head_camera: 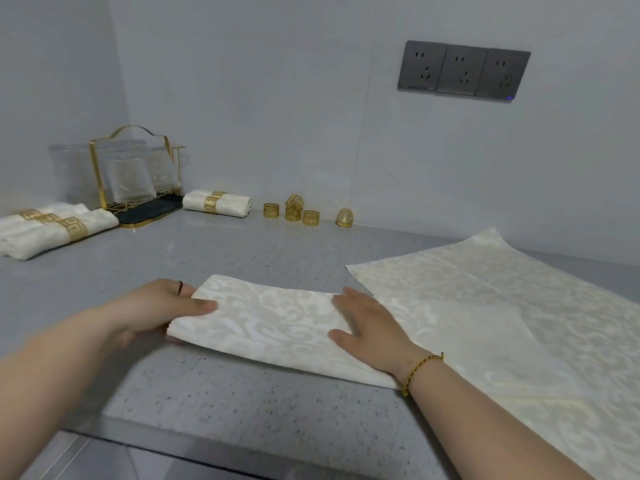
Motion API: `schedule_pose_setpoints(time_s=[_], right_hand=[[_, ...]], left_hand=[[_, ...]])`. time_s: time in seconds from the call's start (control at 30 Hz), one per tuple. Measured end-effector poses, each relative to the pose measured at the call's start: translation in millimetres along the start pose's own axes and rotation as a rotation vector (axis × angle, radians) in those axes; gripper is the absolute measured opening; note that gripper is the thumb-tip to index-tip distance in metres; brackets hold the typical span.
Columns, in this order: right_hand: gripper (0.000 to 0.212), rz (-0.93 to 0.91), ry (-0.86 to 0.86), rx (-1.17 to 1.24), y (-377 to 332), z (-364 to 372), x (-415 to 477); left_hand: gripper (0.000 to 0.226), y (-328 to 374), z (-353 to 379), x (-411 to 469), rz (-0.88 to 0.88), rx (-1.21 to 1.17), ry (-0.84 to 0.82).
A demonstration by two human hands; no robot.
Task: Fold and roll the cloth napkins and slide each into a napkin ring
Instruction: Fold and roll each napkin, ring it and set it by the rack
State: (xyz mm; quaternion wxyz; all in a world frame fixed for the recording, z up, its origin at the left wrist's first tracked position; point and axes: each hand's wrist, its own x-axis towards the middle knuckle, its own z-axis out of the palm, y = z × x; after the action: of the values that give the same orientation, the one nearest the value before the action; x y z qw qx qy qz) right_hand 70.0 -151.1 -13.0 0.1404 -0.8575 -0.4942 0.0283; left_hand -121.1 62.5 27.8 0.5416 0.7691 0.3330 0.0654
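Done: ringed cream damask napkin rolls (52, 230) at speckled grey counter's (242, 393) rear-left; folded cream napkin (273, 323) mid-counter, left hand (156, 306) pinching its end, right hand (367, 327) pressing flat-fingered; flat cream napkin (502, 306) and loose gold rings (294, 209) left to do.

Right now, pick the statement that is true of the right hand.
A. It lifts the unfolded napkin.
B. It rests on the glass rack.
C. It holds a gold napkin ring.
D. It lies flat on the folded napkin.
D: the right hand lies with straight fingers on the folded napkin, whose other end the left hand grips. The gold napkin rings stand untouched farther back.
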Motion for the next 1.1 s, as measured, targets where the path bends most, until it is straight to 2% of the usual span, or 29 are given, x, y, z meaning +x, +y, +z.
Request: schedule_pose_setpoints(time_s=[0.03, 0.2, 0.3, 0.33, 0.4, 0.43, 0.53, 0.57, 0.6, 0.7, 0.83, 0.97, 1.03, 1.1], right_hand=[[0.058, -0.055, -0.013, 0.014, -8.9, 1.9, 1.2], [0.045, -0.196, -0.027, 0.068, -53.9, 21.5, 5.4], [0.044, -0.162, -0.104, 0.135, -63.7, 21.8, 7.7], [0.042, -0.115, -0.138, 0.268, -67.3, 17.5, 7.5], [0.04, -0.01, -0.117, 0.656, -78.3, 1.4, 6.8], [0.04, 0.032, -0.063, 0.82, -82.9, -9.7, 5.2], [0.048, 0.069, 0.019, 1.347, -86.6, -41.1, 2.0], [0.051, 0.069, 0.02, 1.461, -81.8, -50.4, -2.3], [0.052, 0.066, 0.007, 1.526, -79.5, -57.3, -5.4], [0.051, 0.133, -0.008, 1.524, -61.2, -71.7, -16.7], [0.016, 0.373, 0.095, 1.466, -29.5, -86.6, -34.2], [0.022, 0.479, 0.204, 1.261, 5.9, -88.8, -51.1], [0.013, 0.507, 0.2, 1.115, 22.6, -91.2, -57.3], [0.012, 0.537, 0.204, 0.98, 40.3, -94.8, -62.2]], left_hand=[[0.049, 0.7, -6.7, -5.0, -0.014, -0.006, -0.008], [0.079, -0.6, -33.6, -26.5, 0.002, -0.205, 0.004], [0.053, 16.7, -30.9, -38.3, 0.057, -0.313, 0.035], [0.057, 24.9, -26.2, -41.0, 0.086, -0.336, 0.048], [0.078, 41.5, -12.7, -41.5, 0.163, -0.353, 0.024], [0.075, 49.6, -2.6, -42.3, 0.19, -0.345, -0.012], [0.022, 72.9, 32.5, -40.9, 0.279, -0.337, -0.069], [0.011, 81.4, 48.0, -39.1, 0.299, -0.346, -0.058], [0.017, 85.6, 58.2, -35.3, 0.333, -0.321, -0.05], [0.033, 100.3, 98.5, -35.6, 0.398, -0.149, -0.048], [0.031, 102.7, 138.3, -35.8, 0.46, 0.092, -0.125], [0.037, 89.6, 162.1, -37.0, 0.612, 0.313, -0.208], [0.045, 77.0, 167.2, -37.5, 0.752, 0.457, -0.179], [0.069, 65.8, 170.5, -38.6, 0.869, 0.677, -0.123]])
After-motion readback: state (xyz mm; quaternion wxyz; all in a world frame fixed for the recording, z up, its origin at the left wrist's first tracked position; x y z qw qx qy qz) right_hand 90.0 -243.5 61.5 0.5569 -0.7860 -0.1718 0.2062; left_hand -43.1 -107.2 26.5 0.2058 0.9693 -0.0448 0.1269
